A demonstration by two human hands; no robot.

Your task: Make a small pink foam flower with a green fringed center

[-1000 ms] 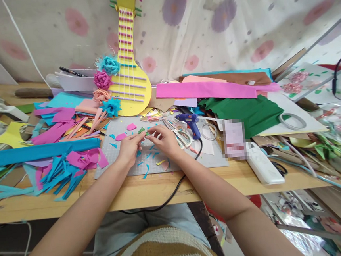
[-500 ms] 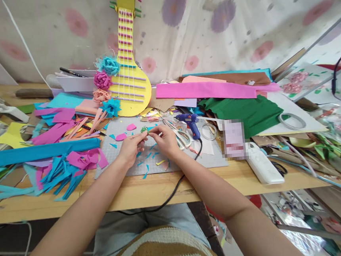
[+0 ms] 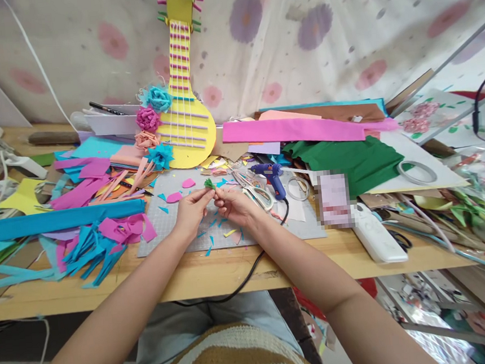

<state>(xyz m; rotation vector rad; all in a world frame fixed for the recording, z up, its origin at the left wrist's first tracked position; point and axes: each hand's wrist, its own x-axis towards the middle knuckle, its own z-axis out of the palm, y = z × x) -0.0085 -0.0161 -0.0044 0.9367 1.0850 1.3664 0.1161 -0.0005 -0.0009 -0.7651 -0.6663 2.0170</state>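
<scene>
Between my fingertips is a small bunch of green fringed paper (image 3: 209,183), gathered at its base. My left hand (image 3: 194,210) pinches it from the left. My right hand (image 3: 236,205) meets it from the right, thumb and forefinger closed at the gathered base. Both hands hover over a grey cutting mat (image 3: 156,223) strewn with blue, pink and yellow paper scraps. Just right of my right hand lie white-handled scissors (image 3: 259,196) and a blue glue gun (image 3: 273,178) with a white glue stick in its back.
A yellow paper lute (image 3: 186,124) with paper flowers (image 3: 148,119) leans at the back. Blue and pink crepe strips (image 3: 91,246) pile up at left. Green crepe paper (image 3: 346,159), a tape ring (image 3: 416,172) and a white power strip (image 3: 378,235) lie right. A black cable (image 3: 250,275) crosses the table's front edge.
The green fringed bunch has turned more upright between my fingers and looks more compact. My right fingers have shifted and curled lower. The whole view has moved slightly.
</scene>
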